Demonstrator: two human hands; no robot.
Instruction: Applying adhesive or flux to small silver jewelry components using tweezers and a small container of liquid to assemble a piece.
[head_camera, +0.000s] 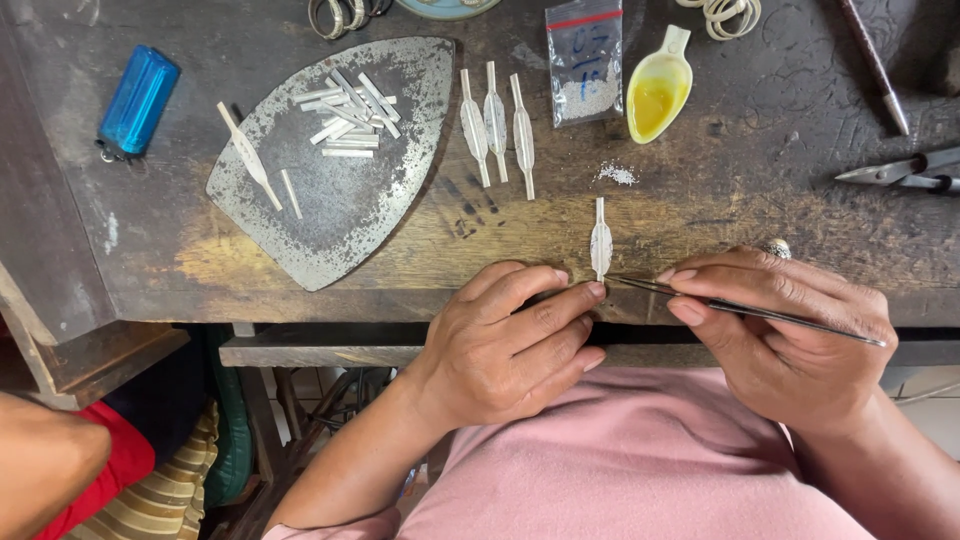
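A small silver leaf-shaped piece (600, 240) lies on the dark wooden workbench (760, 150) near its front edge. My left hand (505, 335) rests at the bench edge, its index fingertip touching the piece's lower end. My right hand (785, 335), a ring on one finger, pinches thin dark tweezers (745, 310) whose tip meets the bottom of that piece. Three similar silver leaf pieces (497, 125) lie side by side further back.
An iron-shaped metal plate (345, 215) carries several short silver strips (350, 115). A blue lighter (137, 100), small plastic bag (585, 60), yellow spoon dish with liquid (658, 92), white granules (617, 174), pliers (905, 172) and a rod (875, 62) surround. Another person's arm (45, 465) shows lower left.
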